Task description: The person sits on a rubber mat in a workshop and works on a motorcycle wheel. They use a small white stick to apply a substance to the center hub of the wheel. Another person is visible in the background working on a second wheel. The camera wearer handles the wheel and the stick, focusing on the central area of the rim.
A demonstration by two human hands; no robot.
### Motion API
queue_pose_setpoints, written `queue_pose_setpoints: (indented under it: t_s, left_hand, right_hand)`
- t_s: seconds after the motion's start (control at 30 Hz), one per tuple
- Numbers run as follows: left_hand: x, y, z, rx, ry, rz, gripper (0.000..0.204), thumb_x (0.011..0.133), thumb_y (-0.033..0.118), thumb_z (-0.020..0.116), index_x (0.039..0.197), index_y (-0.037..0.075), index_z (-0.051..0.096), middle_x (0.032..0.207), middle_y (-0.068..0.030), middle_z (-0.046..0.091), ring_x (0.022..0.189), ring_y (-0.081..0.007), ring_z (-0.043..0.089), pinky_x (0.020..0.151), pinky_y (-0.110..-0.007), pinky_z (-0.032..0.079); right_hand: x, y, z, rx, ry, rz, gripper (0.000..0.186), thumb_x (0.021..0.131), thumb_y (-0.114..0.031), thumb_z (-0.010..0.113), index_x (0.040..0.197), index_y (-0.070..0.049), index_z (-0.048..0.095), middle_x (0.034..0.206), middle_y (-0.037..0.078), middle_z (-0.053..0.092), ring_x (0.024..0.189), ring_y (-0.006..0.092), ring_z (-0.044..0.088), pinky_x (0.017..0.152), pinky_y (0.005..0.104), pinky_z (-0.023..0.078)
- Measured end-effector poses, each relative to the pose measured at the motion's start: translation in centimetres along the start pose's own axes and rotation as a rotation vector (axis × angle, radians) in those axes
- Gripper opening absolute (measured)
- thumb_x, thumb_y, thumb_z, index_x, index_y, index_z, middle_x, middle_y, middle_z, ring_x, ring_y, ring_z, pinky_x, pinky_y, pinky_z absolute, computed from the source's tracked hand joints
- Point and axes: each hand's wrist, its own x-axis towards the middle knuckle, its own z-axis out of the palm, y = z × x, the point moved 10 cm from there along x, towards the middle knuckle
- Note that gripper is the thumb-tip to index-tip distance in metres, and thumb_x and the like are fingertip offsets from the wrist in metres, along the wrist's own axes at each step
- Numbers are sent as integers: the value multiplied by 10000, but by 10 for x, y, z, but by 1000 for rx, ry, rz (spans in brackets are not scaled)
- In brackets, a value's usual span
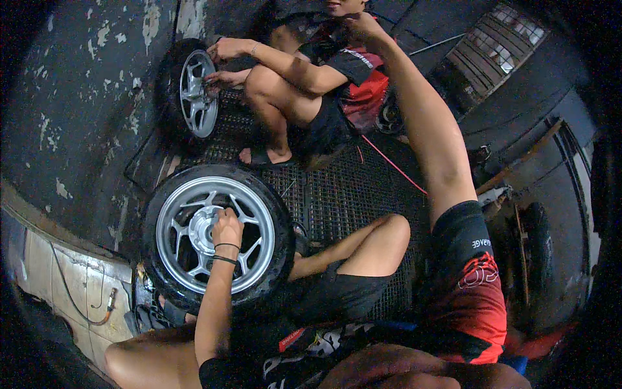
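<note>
A silver spoked wheel with a black tire (254,259) stands tilted between my bent legs. My left hand (227,230), with dark bands at the wrist, is at its centre hub (203,227). Those fingers are closed; whatever they hold is too small or hidden to make out. My right arm stretches up and away, in a black and red sleeve. At its far end my right hand (361,26) overlaps the view of another person. Its fingers are dim and partly hidden, so their state is unclear.
Across from me a person crouches, both hands on a second silver wheel (197,94) by the peeling dark wall (84,117). Perforated black matting (330,201) covers the floor. A hose with a metal end (110,305) lies on pale tiles at left. A red cord (395,165) runs across the mat.
</note>
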Motion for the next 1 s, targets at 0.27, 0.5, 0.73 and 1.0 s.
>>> queue_pose_setpoints:
  t_s: [0.27, 0.5, 0.73, 1.0]
  left_hand:
    - [4, 3, 9, 5, -16, -24, 273, 770, 156, 683, 962, 14, 550, 1001, -199, 584, 766, -380, 678, 654, -463, 578]
    - [1, -13, -5, 1, 4, -23, 234, 785, 154, 663, 940, 9, 565, 981, -209, 593, 791, -385, 672, 647, -462, 578]
    - [-5, -3, -8, -27, 28, 7, 158, 796, 114, 594, 919, 15, 576, 937, -189, 619, 766, -394, 667, 642, -480, 566]
    - [4, -27, -29, -70, 149, 9, 129, 787, 145, 626, 875, 57, 592, 883, -187, 635, 788, -393, 653, 701, -504, 527]
  right_hand:
    - [42, 73, -74, -752, 330, 107, 247, 921, -201, 565, 969, 17, 670, 725, 44, 620, 578, 125, 528, 494, 303, 426]
    - [-7, -1, -30, -226, 328, 155, 209, 919, -177, 560, 898, 0, 668, 686, 29, 590, 520, 124, 495, 455, 296, 391]
    - [-13, 18, -52, -169, 348, 162, 211, 918, -172, 560, 880, 11, 659, 661, 26, 557, 489, 128, 458, 439, 285, 364]
    - [0, 39, -87, -501, 480, 112, 229, 904, -179, 553, 901, 28, 649, 631, 46, 549, 496, 132, 487, 433, 307, 387]
